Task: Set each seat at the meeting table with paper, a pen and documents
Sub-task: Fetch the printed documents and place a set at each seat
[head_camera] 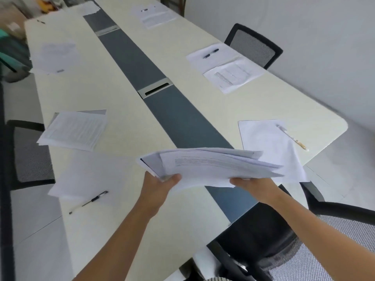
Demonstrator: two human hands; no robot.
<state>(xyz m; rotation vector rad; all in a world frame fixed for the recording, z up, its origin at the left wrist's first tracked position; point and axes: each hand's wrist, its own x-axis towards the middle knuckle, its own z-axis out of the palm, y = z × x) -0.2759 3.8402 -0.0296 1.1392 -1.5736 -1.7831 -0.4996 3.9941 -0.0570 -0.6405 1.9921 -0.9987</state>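
Note:
Both of my hands hold a loose stack of printed documents (211, 167) above the near end of the long cream meeting table (125, 122). My left hand (158, 185) grips its left edge, thumb on top. My right hand (251, 185) grips the right underside. At the near right seat lies a blank sheet (267, 142) with a light pen (292, 137) on it. At the near left seat lie a blank sheet (89, 177), a black pen (89, 202) and a thick document pile (75, 129).
Further right seats carry paper with a dark pen (211, 53) and a printed document (233, 75); another set (152, 14) sits far back. Papers (56, 55) lie at the far left. Mesh chairs stand at right (253, 44), near right (304, 240) and left (28, 155).

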